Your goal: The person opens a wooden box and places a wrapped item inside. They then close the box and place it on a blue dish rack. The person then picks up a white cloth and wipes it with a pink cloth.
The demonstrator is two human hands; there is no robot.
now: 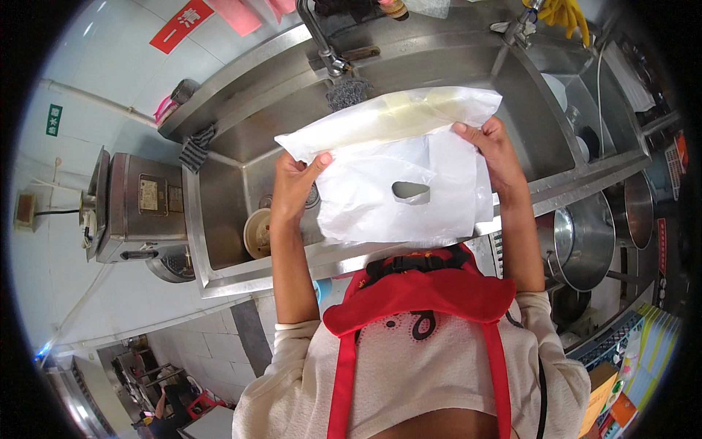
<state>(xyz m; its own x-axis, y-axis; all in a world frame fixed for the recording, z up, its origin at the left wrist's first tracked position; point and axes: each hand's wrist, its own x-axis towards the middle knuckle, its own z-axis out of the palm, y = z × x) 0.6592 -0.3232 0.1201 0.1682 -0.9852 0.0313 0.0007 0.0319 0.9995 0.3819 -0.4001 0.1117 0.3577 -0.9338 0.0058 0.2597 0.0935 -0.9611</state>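
A white plastic bag with a cut-out hole is spread out over the front of a stainless steel sink. My left hand grips its left upper edge, thumb on top. My right hand pinches the right upper part between thumb and fingers. Something pale yellow shows through the film along the top fold; what it is I cannot tell. Just behind the bag a grey scouring pad lies below the faucet. A round cream bowl sits in the sink to the left, partly hidden by my left forearm.
A striped cloth hangs over the sink's left corner. The right basin holds white dishes. Large metal pots stand below at the right, a metal appliance at the left. Yellow gloves hang at the back. A person is at the lower left.
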